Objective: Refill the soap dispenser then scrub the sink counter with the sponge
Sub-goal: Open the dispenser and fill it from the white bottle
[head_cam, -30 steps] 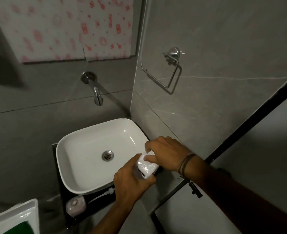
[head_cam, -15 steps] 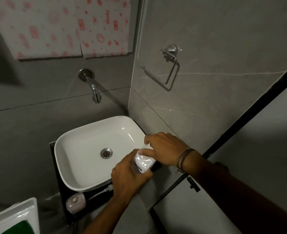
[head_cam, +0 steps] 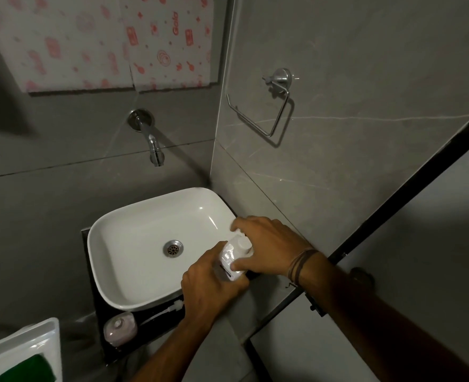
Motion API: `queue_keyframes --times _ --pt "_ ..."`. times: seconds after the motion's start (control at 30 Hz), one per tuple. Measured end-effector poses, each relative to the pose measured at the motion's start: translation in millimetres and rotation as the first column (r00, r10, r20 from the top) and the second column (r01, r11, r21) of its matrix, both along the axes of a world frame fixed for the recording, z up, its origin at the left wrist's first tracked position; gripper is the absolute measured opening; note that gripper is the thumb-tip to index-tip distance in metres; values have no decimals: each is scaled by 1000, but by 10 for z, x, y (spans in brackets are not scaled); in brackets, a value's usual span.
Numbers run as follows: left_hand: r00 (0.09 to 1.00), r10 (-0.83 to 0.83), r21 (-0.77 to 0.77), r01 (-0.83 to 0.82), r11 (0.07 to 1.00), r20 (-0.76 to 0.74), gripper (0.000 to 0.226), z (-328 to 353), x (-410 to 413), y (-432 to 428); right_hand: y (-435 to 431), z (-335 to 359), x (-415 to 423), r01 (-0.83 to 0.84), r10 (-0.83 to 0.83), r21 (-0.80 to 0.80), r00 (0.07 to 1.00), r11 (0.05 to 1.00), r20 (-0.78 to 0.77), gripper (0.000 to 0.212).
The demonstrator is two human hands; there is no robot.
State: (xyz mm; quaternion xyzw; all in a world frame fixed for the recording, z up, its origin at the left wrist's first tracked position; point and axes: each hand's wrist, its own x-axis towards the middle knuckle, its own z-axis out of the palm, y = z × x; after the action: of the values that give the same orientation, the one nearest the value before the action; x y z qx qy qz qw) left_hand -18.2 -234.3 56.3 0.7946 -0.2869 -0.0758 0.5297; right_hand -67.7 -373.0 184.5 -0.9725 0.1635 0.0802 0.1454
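My left hand grips the body of a white refill bottle at the right front corner of the white sink basin. My right hand closes its fingers over the bottle's white cap. A small pinkish soap dispenser stands uncapped on the black counter in front of the basin. Its white pump head with tube lies on the counter beside it. A green sponge rests in a white tray at the lower left.
A chrome wall tap juts out over the basin. A chrome towel ring hangs on the tiled right wall. A dark-framed door edge runs diagonally on the right. Patterned paper covers the wall above.
The view has drifted slightly. Both hands stay on the bottle, with my right hand's fingers shifting around the cap.
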Motion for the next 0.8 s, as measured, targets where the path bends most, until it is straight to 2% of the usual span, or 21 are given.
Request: queue_keyframes --times 0.07,0.1,0.17,0.27,0.3,0.37,0.43,0.57,0.63,0.7,0.8 --pt "999 51 -26 -50 998 18 63 -63 -8 -34 -43 -42 5 -18 17 -88 1000 996 -11 51" --pt "997 71 -39 -70 997 26 61 -82 -20 -57 -59 -44 0 -44 46 -73 999 996 22 42" --pt "997 77 -41 -77 996 15 58 -130 -32 -87 -133 -43 -40 -57 48 48 986 997 159 35" --pt "997 69 -57 -68 996 16 62 -213 -27 -8 -286 -114 -176 57 -168 271 899 961 405 36" --pt "998 65 -63 -64 996 23 66 -269 -29 42 -351 -208 -213 102 -252 336 862 936 439 36" --pt "996 91 -61 -89 994 23 73 -396 -56 147 -444 -561 -258 192 -399 469 828 862 395 38" --pt "991 136 -47 -137 989 -7 76 -555 -106 251 -458 -1068 -263 280 -497 561 821 779 280 41" --pt "986 167 6 -167 986 -20 80 -881 -198 388 -369 -2081 -121 465 -636 634 770 618 54 46" --pt "986 161 27 -160 987 -30 86 -984 -230 437 -320 -2431 9 530 -662 611 749 588 -13 40" --pt "987 158 32 -157 987 -40 89 -1097 -251 456 -266 -2715 143 553 -701 650 712 521 -44 30" --pt "986 162 28 -161 987 -45 85 -1232 -284 451 -152 -3008 281 568 -739 680 671 464 -56 18"
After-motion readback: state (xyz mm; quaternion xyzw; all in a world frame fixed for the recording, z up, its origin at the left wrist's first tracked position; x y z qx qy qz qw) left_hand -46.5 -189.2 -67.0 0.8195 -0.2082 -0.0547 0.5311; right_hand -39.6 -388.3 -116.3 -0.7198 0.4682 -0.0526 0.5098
